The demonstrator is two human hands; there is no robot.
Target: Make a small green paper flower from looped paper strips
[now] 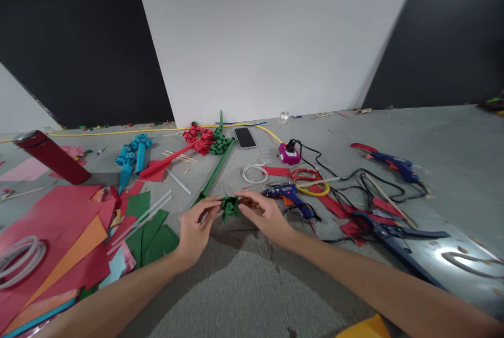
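Between my two hands is a small green paper flower (230, 208) with curled petals. My left hand (198, 225) pinches its left edge with thumb and fingertips. From the other side my right hand (268, 216) grips its right edge, fingers bent. A long green paper stem (218, 170) lies just beyond my left hand, its near end partly hidden. Close to my right fingers rests a blue glue gun (293, 196) with an orange trigger.
Red paper flowers (198, 137) and blue ones (132, 154) lie behind on the left. Red paper sheets (74, 207) and a red bottle (53, 157) are at left. A phone (245, 138), purple socket (289, 153), second glue gun (396, 165), black cables and a paper cutter (429, 259) occupy the right.
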